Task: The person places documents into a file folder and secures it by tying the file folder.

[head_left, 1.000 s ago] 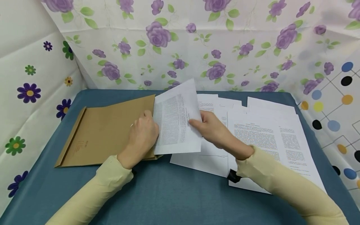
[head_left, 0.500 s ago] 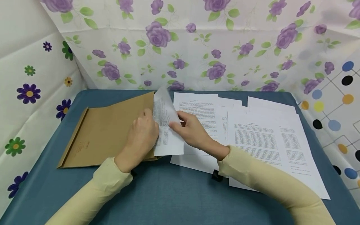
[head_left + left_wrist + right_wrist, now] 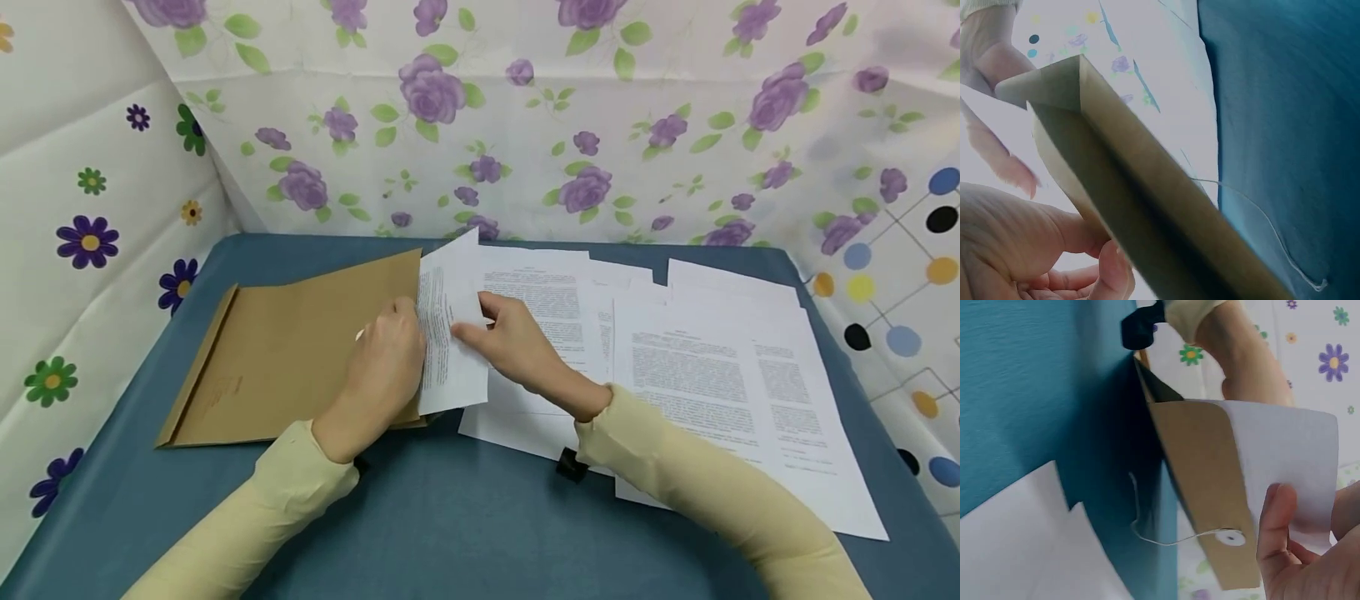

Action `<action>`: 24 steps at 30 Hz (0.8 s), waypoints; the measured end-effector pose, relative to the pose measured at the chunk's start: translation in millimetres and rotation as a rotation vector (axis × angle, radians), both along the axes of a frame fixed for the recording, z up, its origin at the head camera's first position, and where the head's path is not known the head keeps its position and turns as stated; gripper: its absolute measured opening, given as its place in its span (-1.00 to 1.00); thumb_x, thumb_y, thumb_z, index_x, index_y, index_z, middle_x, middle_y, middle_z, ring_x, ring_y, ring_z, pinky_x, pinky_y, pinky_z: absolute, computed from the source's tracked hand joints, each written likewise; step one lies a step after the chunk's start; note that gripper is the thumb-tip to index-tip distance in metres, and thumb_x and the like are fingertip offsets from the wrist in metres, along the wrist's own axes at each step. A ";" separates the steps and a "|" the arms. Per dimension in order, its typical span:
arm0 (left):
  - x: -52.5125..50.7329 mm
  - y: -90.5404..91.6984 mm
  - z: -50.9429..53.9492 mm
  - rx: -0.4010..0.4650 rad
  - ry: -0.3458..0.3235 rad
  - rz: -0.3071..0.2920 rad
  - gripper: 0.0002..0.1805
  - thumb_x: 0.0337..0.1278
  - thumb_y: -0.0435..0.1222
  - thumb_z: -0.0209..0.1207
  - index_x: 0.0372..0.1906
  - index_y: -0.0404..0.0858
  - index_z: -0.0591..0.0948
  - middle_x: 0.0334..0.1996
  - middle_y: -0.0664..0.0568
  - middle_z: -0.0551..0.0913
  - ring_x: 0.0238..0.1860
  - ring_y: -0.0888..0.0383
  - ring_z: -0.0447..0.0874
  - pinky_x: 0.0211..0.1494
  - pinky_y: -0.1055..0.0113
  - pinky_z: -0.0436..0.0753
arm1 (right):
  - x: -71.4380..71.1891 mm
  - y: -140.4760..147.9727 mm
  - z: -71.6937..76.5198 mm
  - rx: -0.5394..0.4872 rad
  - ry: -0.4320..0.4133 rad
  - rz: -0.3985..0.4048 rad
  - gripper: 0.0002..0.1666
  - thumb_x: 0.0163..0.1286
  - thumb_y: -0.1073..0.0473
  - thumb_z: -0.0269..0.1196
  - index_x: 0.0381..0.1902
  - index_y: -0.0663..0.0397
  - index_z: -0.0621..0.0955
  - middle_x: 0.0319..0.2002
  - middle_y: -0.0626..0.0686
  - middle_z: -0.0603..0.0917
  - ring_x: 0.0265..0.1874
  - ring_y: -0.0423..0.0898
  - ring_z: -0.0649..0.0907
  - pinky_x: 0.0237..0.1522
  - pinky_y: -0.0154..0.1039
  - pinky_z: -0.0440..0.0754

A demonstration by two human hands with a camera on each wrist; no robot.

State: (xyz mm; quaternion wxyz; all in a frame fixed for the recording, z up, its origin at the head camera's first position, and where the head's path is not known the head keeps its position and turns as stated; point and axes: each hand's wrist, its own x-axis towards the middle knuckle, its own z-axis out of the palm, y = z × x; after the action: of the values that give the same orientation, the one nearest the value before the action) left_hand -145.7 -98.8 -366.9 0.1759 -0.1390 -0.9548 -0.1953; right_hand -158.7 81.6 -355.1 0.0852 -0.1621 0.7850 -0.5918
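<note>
A brown paper envelope [image 3: 292, 358] lies at the left of the table, its mouth facing right. My left hand [image 3: 382, 367] grips the envelope near that mouth; in the left wrist view, thumb and finger pinch one wall of the envelope [image 3: 1125, 125], which gapes. My right hand [image 3: 517, 342] holds a printed white sheet [image 3: 461, 379] by its right side, thumb on top. The sheet's left part is hidden at the envelope's mouth. In the right wrist view a white button [image 3: 1230, 537] with a loose string [image 3: 1160, 542] shows on the envelope.
Several printed sheets [image 3: 682, 367] lie overlapping on the right half of the blue-covered table [image 3: 480, 517]. A floral cloth [image 3: 525, 158] hangs behind the table. Black straps or mounts [image 3: 572, 465] sit at the wrists.
My right hand has moved left with the sheet, so less of it shows outside the envelope. Its far corner was bent half a second ago and now stands straighter. The left hand keeps its grip.
</note>
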 end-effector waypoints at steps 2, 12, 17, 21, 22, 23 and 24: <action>0.9 1.1 1.6 -0.002 0.025 -0.006 -0.94 0.30 -0.57 0.13 -0.28 -0.52 0.48 -0.51 -0.24 0.48 -0.55 -0.20 0.67 -0.56 0.05 0.65 | -0.6 -1.5 2.0 0.001 0.019 0.031 -0.65 0.46 0.32 0.25 0.16 0.31 0.62 0.04 0.20 0.73 -0.24 0.00 0.80 -0.28 -0.16 0.74; 2.8 4.4 3.2 -0.018 0.035 -0.005 -0.85 0.27 -0.55 0.18 -0.11 -0.54 0.51 -0.36 -0.29 0.56 -0.48 -0.25 0.70 -0.49 0.00 0.69 | 5.3 0.4 3.7 0.151 0.242 -0.030 -0.63 0.44 0.35 0.29 0.17 0.30 0.59 -0.02 0.20 0.71 -0.33 -0.02 0.76 -0.34 -0.23 0.71; 3.0 5.6 1.6 -0.015 0.055 -0.012 -0.86 0.28 -0.54 0.19 -0.12 -0.53 0.51 -0.38 -0.29 0.55 -0.51 -0.23 0.67 -0.50 -0.01 0.67 | 4.4 -0.9 4.7 0.103 0.254 0.069 -0.55 0.49 0.37 0.24 0.30 0.31 0.54 0.14 0.24 0.66 -0.15 0.00 0.77 -0.19 -0.23 0.73; 3.5 3.7 0.5 -0.009 0.070 -0.029 -0.86 0.28 -0.56 0.17 -0.11 -0.54 0.50 -0.39 -0.30 0.55 -0.50 -0.25 0.68 -0.48 -0.03 0.68 | 0.2 0.6 3.1 0.196 0.206 0.155 -0.68 0.55 0.34 0.16 0.19 0.32 0.59 -0.07 0.20 0.74 -0.31 -0.09 0.73 -0.35 -0.28 0.66; 3.6 3.0 0.7 -0.007 0.073 -0.030 -0.85 0.27 -0.58 0.17 -0.11 -0.55 0.51 -0.40 -0.31 0.56 -0.50 -0.26 0.69 -0.47 -0.04 0.69 | -1.5 1.4 2.3 0.209 0.169 0.169 -0.71 0.56 0.33 0.14 0.15 0.33 0.60 -0.15 0.18 0.75 -0.39 -0.10 0.73 -0.41 -0.23 0.67; 3.7 2.3 1.3 -0.003 0.068 -0.028 -0.84 0.25 -0.58 0.18 -0.10 -0.56 0.51 -0.39 -0.32 0.57 -0.47 -0.28 0.71 -0.46 -0.04 0.70 | -3.5 2.2 1.2 0.218 0.121 0.180 -0.75 0.58 0.31 0.13 0.09 0.33 0.61 -0.23 0.16 0.76 -0.50 -0.09 0.72 -0.47 -0.17 0.67; 3.8 1.7 2.3 -0.001 0.060 -0.023 -0.82 0.24 -0.59 0.19 -0.10 -0.57 0.51 -0.38 -0.33 0.58 -0.44 -0.29 0.72 -0.44 -0.05 0.71 | -5.9 3.1 -0.2 0.222 0.063 0.181 -0.77 0.58 0.30 0.12 0.04 0.33 0.62 -0.29 0.14 0.76 -0.55 -0.08 0.72 -0.51 -0.12 0.68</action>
State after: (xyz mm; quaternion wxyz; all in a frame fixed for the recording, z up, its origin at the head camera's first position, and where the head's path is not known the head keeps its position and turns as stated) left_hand -141.8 -97.2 -364.6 0.2020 -0.1556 -0.9475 -0.1927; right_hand -164.5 84.7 -355.3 0.1307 -0.2402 0.8303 -0.4856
